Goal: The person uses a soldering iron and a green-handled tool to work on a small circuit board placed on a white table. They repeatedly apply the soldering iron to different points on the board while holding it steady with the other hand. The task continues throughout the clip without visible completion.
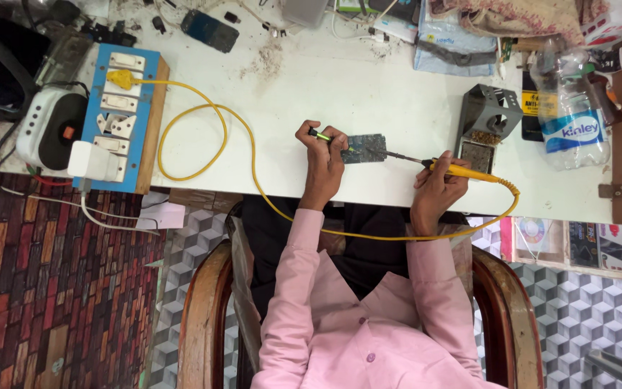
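Observation:
A small dark circuit board (pixel 368 147) lies on the white table (pixel 368 86) near its front edge. My left hand (pixel 323 162) rests at the board's left end, pinching a thin tool with a green tip (pixel 319 135) against it. My right hand (pixel 437 189) grips the yellow handle of a soldering iron (pixel 462 171); its metal tip (pixel 397 154) reaches the board's right edge. The iron's yellow cable (pixel 253 155) loops across the table and my lap to a yellow plug (pixel 119 77).
A blue switchboard with white sockets (pixel 120 115) sits at the table's left end beside a white device (pixel 48 130). A metal iron stand (pixel 487 119) and a plastic bottle (pixel 570 108) stand at the right. A phone (pixel 210 30) and clutter lie along the far edge.

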